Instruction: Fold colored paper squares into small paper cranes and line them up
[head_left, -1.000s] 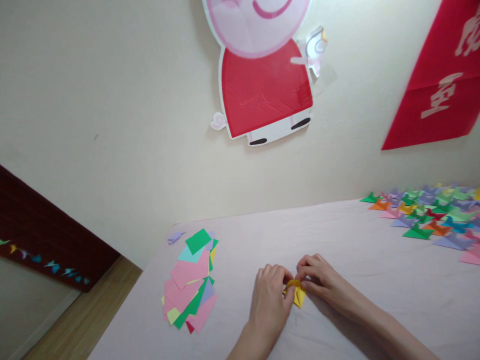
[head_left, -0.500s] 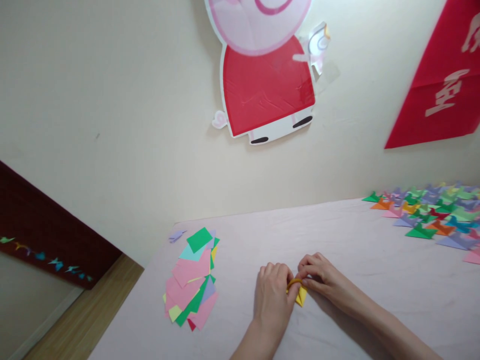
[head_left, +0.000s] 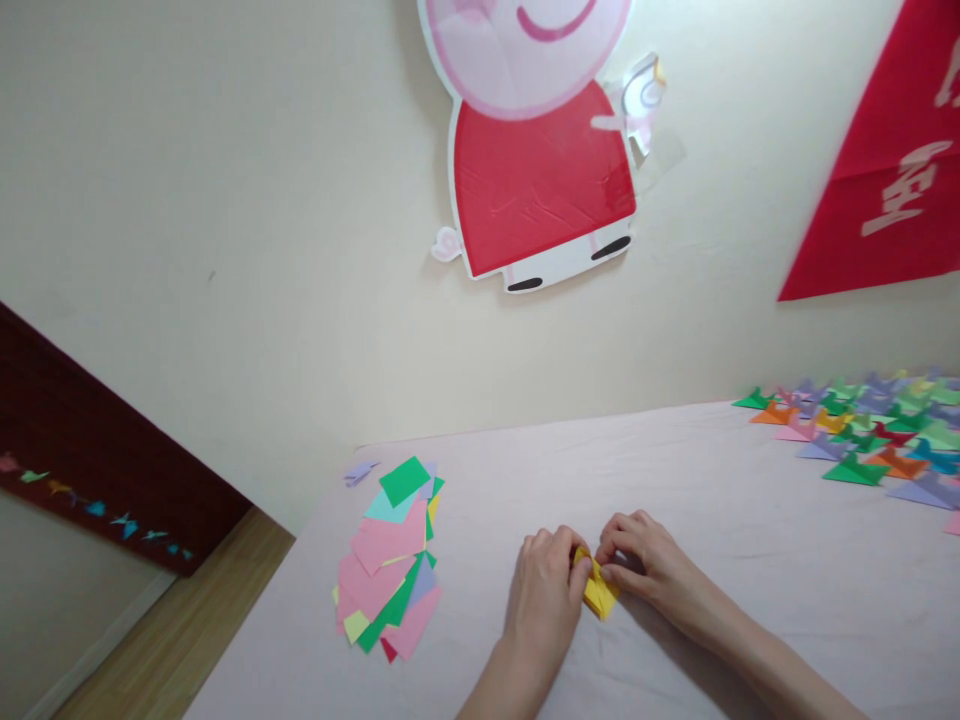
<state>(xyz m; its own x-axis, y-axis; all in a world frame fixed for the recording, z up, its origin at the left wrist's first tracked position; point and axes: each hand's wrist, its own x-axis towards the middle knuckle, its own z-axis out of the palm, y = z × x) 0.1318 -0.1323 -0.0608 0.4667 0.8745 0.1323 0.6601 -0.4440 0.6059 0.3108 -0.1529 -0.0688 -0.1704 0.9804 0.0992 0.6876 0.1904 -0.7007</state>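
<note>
A small piece of folded yellow origami paper (head_left: 601,596) lies on the pale pink cloth between my two hands. My left hand (head_left: 546,580) pinches its left edge between thumb and fingers. From the other side, my right hand (head_left: 637,558) has thumb and forefinger closed on the paper's upper right edge. Creases and a folded flap show on the paper's near part, its lower corner pointing toward me. Fingers cover its far edge.
Loose coloured paper sheets (head_left: 390,550) are piled on the left, with a folded lilac piece (head_left: 361,473) beyond them. Rows of folded paper figures (head_left: 885,430) stand at the right. A wall with a pig cutout (head_left: 544,190) and a red banner (head_left: 862,180) rises behind the cloth-covered surface (head_left: 480,660).
The paper's upper part, curved up between my fingers before, now lies flatter, showing more of its folded face. Both hands stay on it. The whole view has shifted slightly.
</note>
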